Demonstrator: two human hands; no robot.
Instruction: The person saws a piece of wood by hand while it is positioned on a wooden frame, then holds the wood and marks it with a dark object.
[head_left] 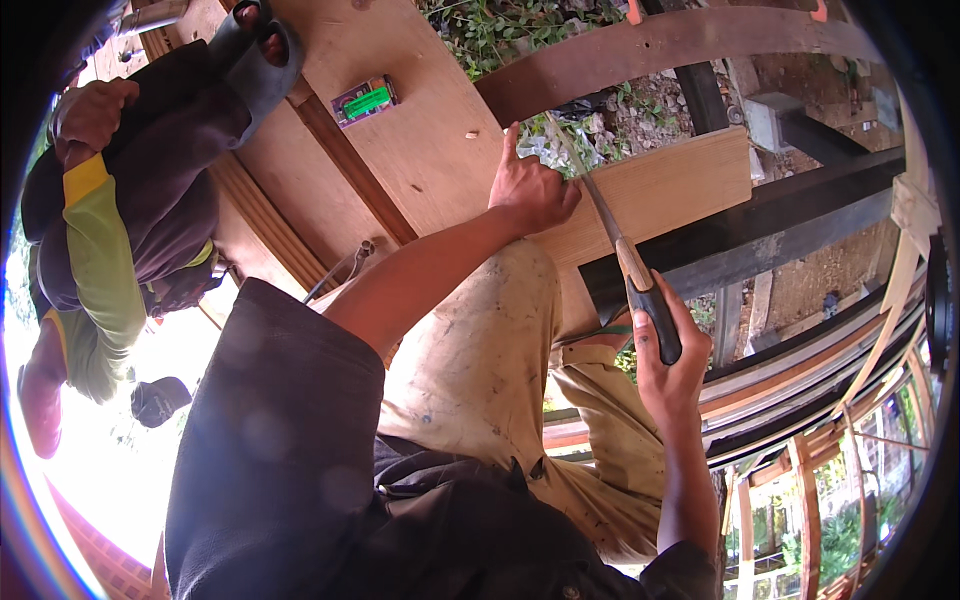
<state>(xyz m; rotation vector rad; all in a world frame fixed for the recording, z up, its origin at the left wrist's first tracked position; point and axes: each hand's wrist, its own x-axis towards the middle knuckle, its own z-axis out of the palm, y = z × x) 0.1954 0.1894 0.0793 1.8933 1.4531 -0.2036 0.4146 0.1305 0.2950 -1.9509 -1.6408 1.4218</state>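
My right hand (672,345) is closed around the black and wooden handle of a handsaw (638,285). Its narrow blade, seen almost edge-on, slants away to the upper left across a light wooden board (670,185). At the board's left end, close beside the blade, rests my left hand (535,192). Its index finger stretches away from me while the other fingers curl down at the board's far edge, their tips hidden. My bent knee (500,300), in stained tan trousers, is just below this hand.
A small box (365,100) with a green panel lies on a plywood sheet (420,140) at the upper left. Another person (150,190) in a yellow-green sleeve is at the far left. Dark beams (770,220) cross above rubble ground on the right. A curved-looking brown beam (640,50) spans the top.
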